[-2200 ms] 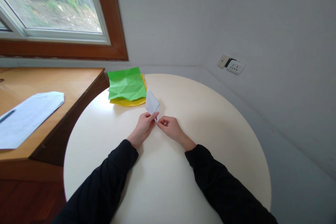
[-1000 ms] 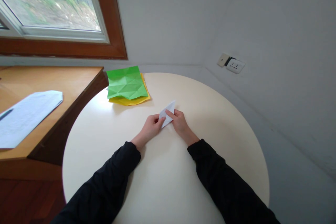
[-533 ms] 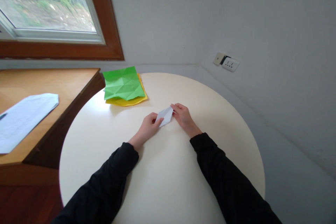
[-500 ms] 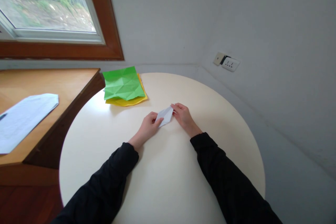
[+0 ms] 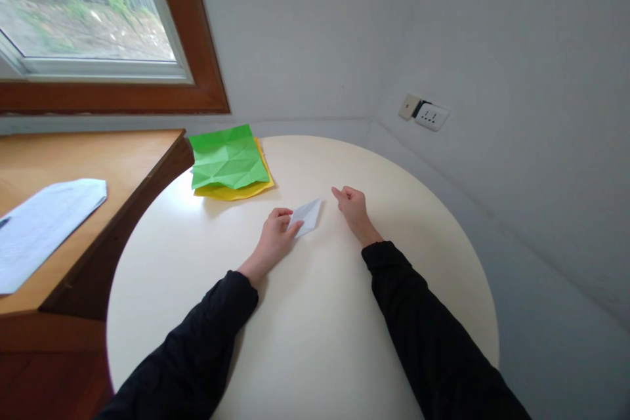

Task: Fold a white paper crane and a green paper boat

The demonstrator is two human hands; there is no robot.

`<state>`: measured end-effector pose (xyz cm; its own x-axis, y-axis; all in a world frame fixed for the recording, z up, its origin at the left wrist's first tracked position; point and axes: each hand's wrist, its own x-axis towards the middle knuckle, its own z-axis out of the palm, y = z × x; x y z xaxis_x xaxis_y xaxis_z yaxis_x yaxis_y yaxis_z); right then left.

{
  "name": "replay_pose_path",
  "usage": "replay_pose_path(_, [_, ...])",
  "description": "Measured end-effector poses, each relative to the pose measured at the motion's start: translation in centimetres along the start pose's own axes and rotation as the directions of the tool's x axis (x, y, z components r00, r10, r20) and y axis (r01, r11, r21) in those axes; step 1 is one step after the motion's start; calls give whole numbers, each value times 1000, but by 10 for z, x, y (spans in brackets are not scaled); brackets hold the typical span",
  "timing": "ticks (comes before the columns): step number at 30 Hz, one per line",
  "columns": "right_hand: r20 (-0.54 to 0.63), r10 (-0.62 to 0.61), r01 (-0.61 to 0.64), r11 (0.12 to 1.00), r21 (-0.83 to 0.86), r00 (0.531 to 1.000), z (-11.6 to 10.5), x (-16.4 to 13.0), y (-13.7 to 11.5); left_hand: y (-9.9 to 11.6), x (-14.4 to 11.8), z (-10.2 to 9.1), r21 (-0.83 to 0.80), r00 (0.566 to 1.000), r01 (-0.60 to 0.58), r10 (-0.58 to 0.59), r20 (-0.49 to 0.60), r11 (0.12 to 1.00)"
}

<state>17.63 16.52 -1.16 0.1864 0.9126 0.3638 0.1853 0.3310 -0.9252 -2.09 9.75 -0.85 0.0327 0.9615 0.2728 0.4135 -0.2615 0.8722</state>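
1. The folded white paper (image 5: pixel 306 216) lies flat on the round counter (image 5: pixel 305 341), a small pointed shape near the middle, slanting up toward the right.
2. The left hand (image 5: pixel 273 236) rests on the counter, and its fingers (image 5: pixel 294 228) press down on the lower left end of the paper, pinning it rather than pinching it.
3. The right hand (image 5: pixel 353 205) sits just beside the paper, apart from it and holding nothing. Its fingers are loosely curled with the forefinger pointing toward the paper's far tip.
4. A crumpled green sheet (image 5: pixel 227 157) lies on a yellow sheet (image 5: pixel 236 189) at the far left edge of the counter, well apart from the hands.
5. Printed pages (image 5: pixel 44 223) lie on the wooden desk (image 5: pixel 98 157) to the left, under the window (image 5: pixel 83 13). A wall socket (image 5: pixel 429 115) sits on the wall to the right.
6. The step in hand looks like flattening or setting a crease. To do it well, the left fingers should hold the paper firmly enough that it cannot slide on the smooth counter.
7. The free forefinger would do best running along the fold from the pinned end outward, so that the layers do not shift or buckle.
8. Checking that the edges line up before pressing hard would help, since a sharp crease in thin paper is difficult to undo.
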Motion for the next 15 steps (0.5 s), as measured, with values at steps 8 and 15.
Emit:
replay_pose_path(8, [87,-177,190,965,-178,980,9,-18,-20,-4,-2,6,103,999,-42,41,9,994])
replay_pose_path(15, [347,-512,614,713,-339,786,13,-38,-31,-4,2,2,107,999,1,-4,32,994])
